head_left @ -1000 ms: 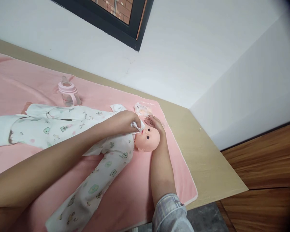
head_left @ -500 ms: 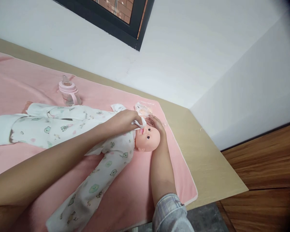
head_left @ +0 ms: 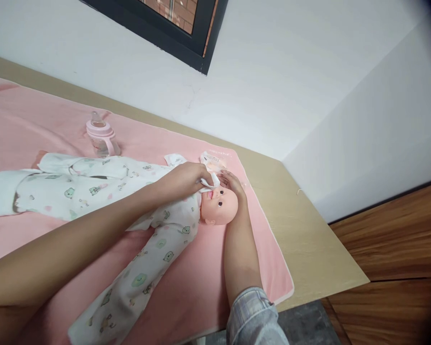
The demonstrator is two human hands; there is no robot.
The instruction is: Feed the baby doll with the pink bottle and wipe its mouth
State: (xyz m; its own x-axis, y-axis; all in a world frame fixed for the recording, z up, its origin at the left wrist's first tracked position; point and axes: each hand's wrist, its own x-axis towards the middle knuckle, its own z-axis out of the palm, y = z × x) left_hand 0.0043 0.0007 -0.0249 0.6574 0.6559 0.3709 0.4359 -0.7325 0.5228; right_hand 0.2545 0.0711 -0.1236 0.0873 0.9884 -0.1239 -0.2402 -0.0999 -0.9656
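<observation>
A baby doll [head_left: 221, 207] in a white printed sleepsuit [head_left: 104, 189] lies on a pink blanket [head_left: 201, 282], head to the right. My left hand [head_left: 185, 179] is closed on a small white wipe [head_left: 210, 181] held against the doll's cheek, just above its mouth. My right hand [head_left: 233, 184] rests on top of the doll's head, fingers laid flat against it and reaching toward the wipe.
A pink baby bottle [head_left: 101, 139] stands on the blanket behind the doll's legs. A clear packet [head_left: 211, 162] lies beyond the doll's head. The blanket covers a beige tabletop [head_left: 309, 244] against a white wall; wooden floor shows at the right.
My left hand has slid the wipe a little up and to the right across the doll's face, off the mouth. My right hand stays on the head.
</observation>
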